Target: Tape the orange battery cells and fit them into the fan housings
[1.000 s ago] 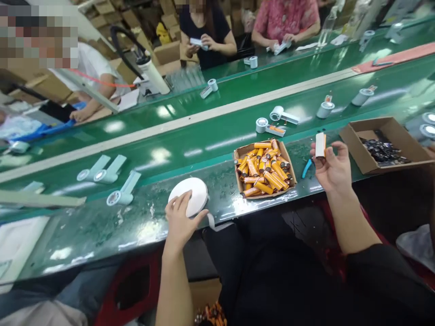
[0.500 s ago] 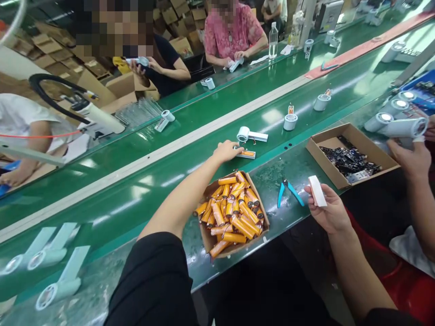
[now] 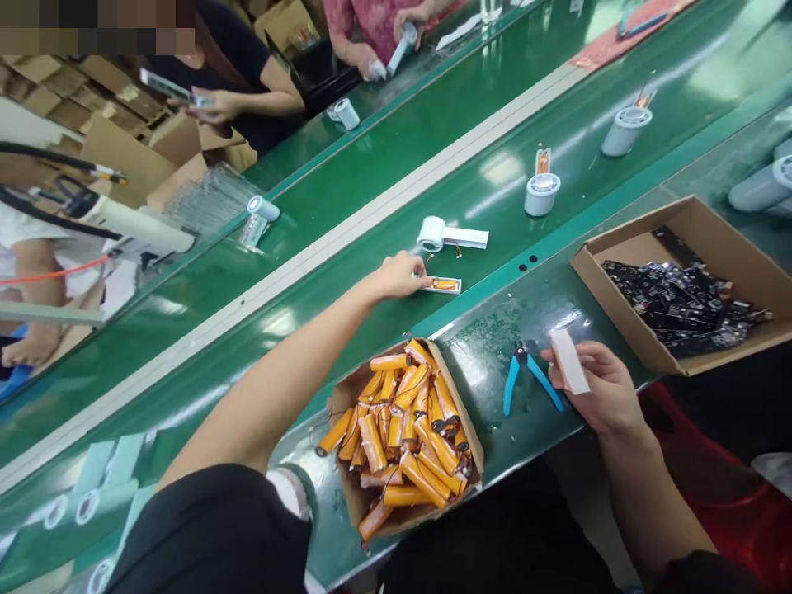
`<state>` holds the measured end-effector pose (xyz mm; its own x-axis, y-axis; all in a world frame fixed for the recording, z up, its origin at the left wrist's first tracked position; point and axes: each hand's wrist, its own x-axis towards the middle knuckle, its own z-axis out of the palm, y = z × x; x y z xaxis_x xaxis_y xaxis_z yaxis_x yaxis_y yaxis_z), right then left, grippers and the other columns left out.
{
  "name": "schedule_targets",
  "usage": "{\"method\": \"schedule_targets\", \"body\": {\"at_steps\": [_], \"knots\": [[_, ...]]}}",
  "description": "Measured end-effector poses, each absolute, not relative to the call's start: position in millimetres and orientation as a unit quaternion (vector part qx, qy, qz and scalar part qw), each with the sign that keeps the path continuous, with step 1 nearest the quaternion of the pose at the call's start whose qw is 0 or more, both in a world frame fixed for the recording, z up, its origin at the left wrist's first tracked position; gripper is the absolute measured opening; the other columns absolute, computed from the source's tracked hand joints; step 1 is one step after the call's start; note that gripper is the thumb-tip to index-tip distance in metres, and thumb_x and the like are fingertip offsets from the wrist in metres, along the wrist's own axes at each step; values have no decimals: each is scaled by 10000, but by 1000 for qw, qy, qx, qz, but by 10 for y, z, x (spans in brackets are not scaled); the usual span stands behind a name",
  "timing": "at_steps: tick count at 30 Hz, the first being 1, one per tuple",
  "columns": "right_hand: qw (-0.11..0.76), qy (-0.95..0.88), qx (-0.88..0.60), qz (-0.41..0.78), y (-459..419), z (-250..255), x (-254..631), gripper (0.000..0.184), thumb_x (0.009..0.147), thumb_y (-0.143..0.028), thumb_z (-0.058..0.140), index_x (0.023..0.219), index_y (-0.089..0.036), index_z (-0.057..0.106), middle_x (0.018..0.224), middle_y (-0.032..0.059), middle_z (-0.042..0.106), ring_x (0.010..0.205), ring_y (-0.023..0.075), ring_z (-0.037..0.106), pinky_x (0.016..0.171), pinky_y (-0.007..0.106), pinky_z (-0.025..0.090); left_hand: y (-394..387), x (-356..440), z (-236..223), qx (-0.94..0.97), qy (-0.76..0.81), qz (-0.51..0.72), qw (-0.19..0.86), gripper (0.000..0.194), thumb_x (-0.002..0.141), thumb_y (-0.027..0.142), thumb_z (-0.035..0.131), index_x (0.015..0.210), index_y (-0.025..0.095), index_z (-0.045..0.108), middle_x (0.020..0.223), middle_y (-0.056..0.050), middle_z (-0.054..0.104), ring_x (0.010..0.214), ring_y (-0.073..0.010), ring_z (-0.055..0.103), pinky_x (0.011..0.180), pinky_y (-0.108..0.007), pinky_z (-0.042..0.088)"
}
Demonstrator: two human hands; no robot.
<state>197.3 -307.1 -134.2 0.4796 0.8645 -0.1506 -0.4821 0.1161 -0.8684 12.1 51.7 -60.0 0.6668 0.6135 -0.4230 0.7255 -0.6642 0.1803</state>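
Observation:
My left hand (image 3: 399, 275) reaches over the green belt, its fingers closed on one end of a white fan part whose open handle (image 3: 446, 285) holds an orange battery. The hand hides the rest of that part. Just beyond lies another white fan body (image 3: 431, 234) with its handle pointing right and small wires beside it. My right hand (image 3: 610, 392) grips a flat white handle cover (image 3: 570, 361) above the near table edge. Blue-handled cutters (image 3: 520, 371) lie spread on the table, left of my right hand.
A cardboard box of orange batteries (image 3: 476, 462) stands close in front of me. On the right is a carton of black circuit boards (image 3: 674, 360). More fan bodies (image 3: 542, 195) stand along the belt. People sit across it, one handling a fan part (image 3: 403, 48).
The view has shifted, making the boxes appear lower and larger. My left hand stays at the fan part with the battery; my right hand still holds the cover. The people opposite have moved their hands.

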Motion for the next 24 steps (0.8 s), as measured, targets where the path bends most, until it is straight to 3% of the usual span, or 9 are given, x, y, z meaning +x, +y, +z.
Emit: {"method": "schedule_targets", "body": {"at_steps": [4, 6, 9, 12, 14, 16, 19, 21, 24], "knots": [[718, -182, -466, 484, -3038, -1294, 1914, 410, 790, -546, 984, 1010, -303, 738, 1027, 50, 848, 629, 179, 718, 639, 356, 634, 503, 358, -478, 945, 279, -47, 167, 356, 987, 457, 633, 1222, 208, 725, 1310, -105, 715, 1266, -296, 617, 1204, -472, 420], [718, -182, -459, 491, -3025, -1290, 1907, 468, 747, -552, 1012, 1001, -293, 715, 1023, 45, 845, 640, 176, 724, 660, 351, 644, 536, 565, -503, 961, 242, -9, 134, 399, 1006, 488, 611, 1290, 226, 710, 1418, -118, 675, 1383, -327, 540, 1267, -542, 357], [718, -178, -456, 495, -3021, -1302, 1917, 562, 690, -524, 1049, 1077, -299, 708, 1077, 53, 842, 666, 159, 726, 690, 327, 645, 646, 899, -613, 960, 244, -86, 108, 527, 969, 553, 672, 1429, 296, 663, 1577, -115, 594, 1565, -424, 333, 1308, -750, 155], [721, -182, -454, 490, -3013, -1296, 1926, 603, 685, -453, 1056, 1159, -321, 708, 1124, 43, 834, 700, 149, 716, 692, 304, 620, 759, 1140, -709, 934, 293, -164, 119, 712, 952, 632, 668, 1579, 315, 551, 1684, -166, 488, 1607, -510, 236, 1227, -863, 207], [735, -171, -443, 484, -2998, -1264, 1917, 567, 743, -427, 1011, 1222, -334, 723, 1155, 47, 828, 734, 156, 712, 675, 294, 586, 789, 1213, -731, 933, 298, -176, 97, 747, 940, 612, 685, 1603, 307, 521, 1701, -193, 447, 1592, -522, 271, 1195, -814, 346], [756, -153, -417, 481, -2977, -1218, 1899, 543, 777, -446, 961, 1260, -315, 748, 1194, 74, 817, 774, 171, 708, 657, 293, 556, 792, 1210, -712, 942, 293, -155, 56, 656, 969, 512, 659, 1574, 290, 534, 1667, -198, 472, 1554, -484, 368, 1178, -698, 454], [778, -154, -394, 465, -2927, -1173, 1876, 592, 689, -468, 990, 1206, -266, 786, 1201, 94, 793, 826, 177, 683, 639, 278, 532, 816, 1045, -595, 941, 325, -93, 31, 524, 1025, 426, 562, 1508, 223, 540, 1523, -213, 597, 1406, -405, 573, 1142, -543, 520], [788, -157, -421, 422, -2890, -1180, 1876, 594, 643, -485, 1026, 1134, -255, 786, 1062, 59, 771, 782, 151, 634, 618, 253, 509, 864, 804, -457, 925, 372, -50, 55, 554, 1030, 469, 557, 1503, 186, 500, 1379, -211, 689, 1250, -366, 682, 1078, -481, 553], [798, -149, -483, 328, -2845, -1245, 1895, 549, 683, -582, 1009, 1035, -254, 745, 839, -12, 664, 666, 104, 531, 589, 221, 466, 924, 196, -188, 908, 408, -14, 96, 555, 993, 483, 606, 1453, 188, 515, 1248, -163, 752, 1100, -306, 738, 990, -402, 575]]}}
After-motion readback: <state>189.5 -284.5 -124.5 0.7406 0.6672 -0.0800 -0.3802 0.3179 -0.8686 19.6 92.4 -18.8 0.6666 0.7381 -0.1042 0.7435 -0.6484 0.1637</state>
